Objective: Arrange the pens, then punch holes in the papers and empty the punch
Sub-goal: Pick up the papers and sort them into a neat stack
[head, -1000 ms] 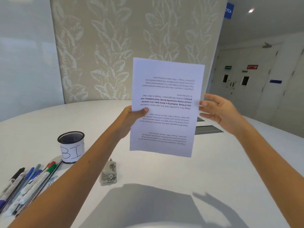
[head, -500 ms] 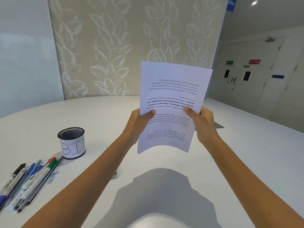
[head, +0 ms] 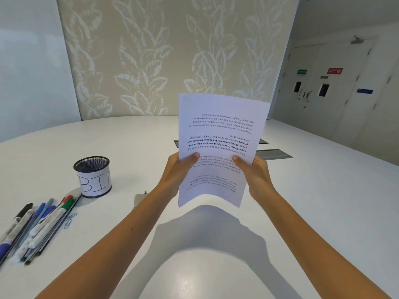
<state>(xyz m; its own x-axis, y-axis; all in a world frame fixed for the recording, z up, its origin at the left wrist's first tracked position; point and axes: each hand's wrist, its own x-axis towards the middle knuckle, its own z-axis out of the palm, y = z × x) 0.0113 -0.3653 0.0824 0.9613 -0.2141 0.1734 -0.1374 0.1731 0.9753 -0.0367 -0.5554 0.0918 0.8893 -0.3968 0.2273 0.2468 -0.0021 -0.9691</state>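
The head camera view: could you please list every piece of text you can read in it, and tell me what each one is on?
"BIN": handwritten on the white label of the black mesh cup.
"Village life is a peaceful, close-knit...": upside-down print on the papers; the rest is too small to read reliably.
Green sign, red sign, blue sign on the far doors: too blurred.
Pens: print unreadable.

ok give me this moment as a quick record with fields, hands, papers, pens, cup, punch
left hand: left hand grips the papers' left edge, thumb on the front
right hand: right hand grips the right edge, thumb on the front
papers: papers held up above the table, printed text upside down to the camera
pens: pens lying in a row at the left, on the table
cup: mesh cup labelled BIN, upright, beyond the pens
punch: punch mostly hidden behind the left forearm
paper clips: paper clips beside the pens
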